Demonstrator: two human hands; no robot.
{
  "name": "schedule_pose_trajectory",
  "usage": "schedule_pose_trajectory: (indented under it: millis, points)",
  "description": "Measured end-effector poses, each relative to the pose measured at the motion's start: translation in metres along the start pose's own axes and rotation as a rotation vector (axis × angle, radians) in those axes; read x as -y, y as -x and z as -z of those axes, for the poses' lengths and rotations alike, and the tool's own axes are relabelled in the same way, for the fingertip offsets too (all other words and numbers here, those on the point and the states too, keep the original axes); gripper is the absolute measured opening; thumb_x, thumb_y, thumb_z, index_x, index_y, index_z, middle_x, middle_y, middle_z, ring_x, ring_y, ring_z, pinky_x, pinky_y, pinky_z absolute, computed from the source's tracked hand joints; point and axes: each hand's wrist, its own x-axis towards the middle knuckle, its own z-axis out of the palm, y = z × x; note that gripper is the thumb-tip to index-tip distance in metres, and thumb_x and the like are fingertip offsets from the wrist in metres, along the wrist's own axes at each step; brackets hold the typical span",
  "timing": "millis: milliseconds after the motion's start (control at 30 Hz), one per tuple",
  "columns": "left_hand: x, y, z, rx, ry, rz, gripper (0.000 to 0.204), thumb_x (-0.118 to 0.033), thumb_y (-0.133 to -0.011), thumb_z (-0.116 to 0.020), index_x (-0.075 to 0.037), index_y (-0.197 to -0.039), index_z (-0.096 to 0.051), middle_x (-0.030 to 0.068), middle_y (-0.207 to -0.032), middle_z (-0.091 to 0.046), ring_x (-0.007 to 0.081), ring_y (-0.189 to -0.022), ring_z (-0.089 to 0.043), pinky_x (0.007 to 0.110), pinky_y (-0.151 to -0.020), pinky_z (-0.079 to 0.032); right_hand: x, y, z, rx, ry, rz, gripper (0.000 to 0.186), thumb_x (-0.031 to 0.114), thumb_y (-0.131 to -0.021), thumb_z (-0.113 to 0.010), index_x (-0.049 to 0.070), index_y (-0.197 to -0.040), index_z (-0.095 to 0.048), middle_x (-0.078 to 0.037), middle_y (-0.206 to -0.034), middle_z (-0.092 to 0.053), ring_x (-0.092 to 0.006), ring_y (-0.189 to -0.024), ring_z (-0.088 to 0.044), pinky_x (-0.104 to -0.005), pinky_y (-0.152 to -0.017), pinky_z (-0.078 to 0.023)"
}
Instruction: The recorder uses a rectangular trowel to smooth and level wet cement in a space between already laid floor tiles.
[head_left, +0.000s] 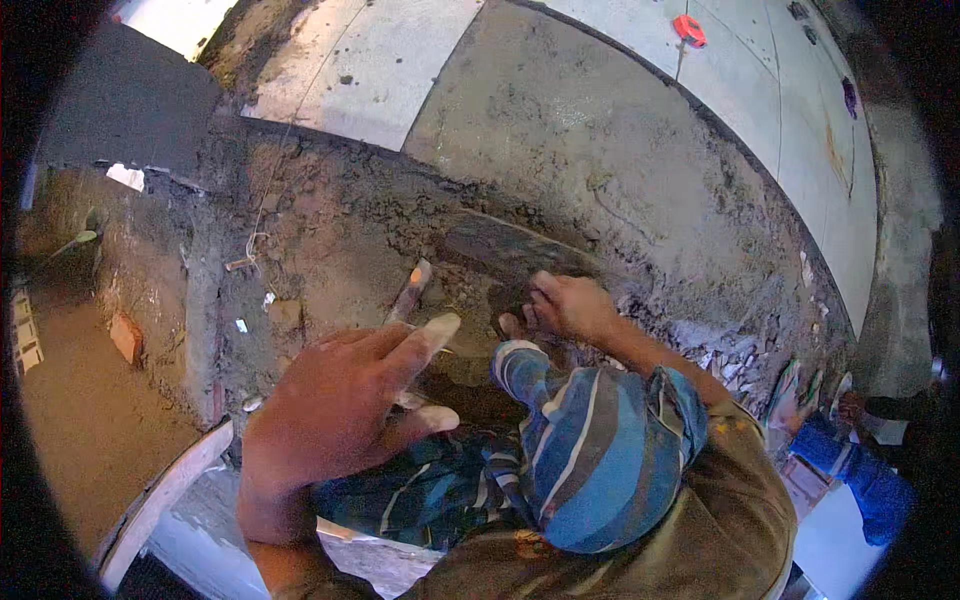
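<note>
My left hand is raised close to the view, its fingers apart and nothing in them; the fingertips are coated pale. Just beyond it lies a slim, pale piece with an orange spot, whose kind I cannot make out. My right hand is closed at the near edge of a long, dark, flat float, which lies on the rough wet mortar. The grip itself is hidden under the fingers. My bent knee in blue striped cloth rises between the arms.
Large pale tiles and a grey tile border the mortar at the far side. A red tape measure lies on the far right tiles. A brick piece sits at left. Someone's blue-clothed limb shows at right.
</note>
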Motion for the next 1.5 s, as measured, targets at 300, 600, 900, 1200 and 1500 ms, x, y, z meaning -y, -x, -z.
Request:
schedule_pose_trajectory:
  millis: [300, 600, 900, 1200, 1500]
  points:
    - [-0.007, 0.001, 0.0, -0.009, 0.008, -0.005, 0.073, -0.046, -0.087, -0.071, -0.009, -0.145, -0.047, 0.018, -0.113, -0.065, 0.0389, -0.104, -0.064, 0.047, -0.089, -0.051, 0.024, -0.125, 0.023, -0.105, 0.217, -0.102, 0.023, 0.026, -0.091, -0.057, 0.009, -0.107, -0.054, -0.022, -0.087, -0.068, -0.0451, -0.084, -0.068, -0.0592, -0.071, -0.052]
    - [-0.011, 0.018, 0.005, -0.076, -0.056, 0.104, 0.072, -0.047, -0.087, -0.07, -0.01, -0.144, -0.049, 0.0152, -0.118, -0.065, 0.037, -0.106, -0.064, 0.045, -0.091, -0.051, -0.083, 0.04, 0.049, -0.059, 0.125, -0.374, 0.025, 0.028, -0.093, -0.059, 0.015, -0.114, -0.055, -0.018, -0.083, -0.068, -0.0422, -0.078, -0.067, -0.0559, -0.067, -0.051]
    - [-0.016, -0.004, 0.005, 0.047, 0.034, -0.017, 0.073, -0.044, -0.084, -0.074, -0.009, -0.144, -0.049, 0.0176, -0.117, -0.065, 0.0401, -0.104, -0.065, 0.045, -0.09, -0.051, -0.054, 0.024, 0.022, 0.047, 0.299, -0.222, 0.027, 0.027, -0.09, -0.064, 0.015, -0.114, -0.057, -0.015, -0.086, -0.068, -0.0399, -0.079, -0.068, -0.0527, -0.064, -0.052]
    - [-0.011, -0.012, 0.002, -0.007, -0.086, 0.166, 0.078, -0.048, -0.082, -0.076, -0.01, -0.144, -0.05, 0.0195, -0.118, -0.066, 0.0406, -0.103, -0.065, 0.048, -0.087, -0.052, -0.086, 0.004, 0.078, -0.187, 0.201, -0.226, 0.027, 0.029, -0.093, -0.062, 0.015, -0.116, -0.059, -0.017, -0.09, -0.07, -0.0397, -0.083, -0.068, -0.0503, -0.071, -0.054]
    - [-0.003, -0.033, 0.002, 0.051, -0.017, 0.21, 0.072, -0.041, -0.084, -0.076, -0.01, -0.144, -0.05, 0.0208, -0.117, -0.065, 0.04, -0.102, -0.065, 0.047, -0.086, -0.052, -0.125, -0.005, 0.14, -0.494, -0.127, -0.468, 0.039, 0.038, -0.098, -0.057, 0.004, -0.118, -0.059, -0.024, -0.11, -0.068, -0.0403, -0.106, -0.066, -0.0464, -0.09, -0.051]
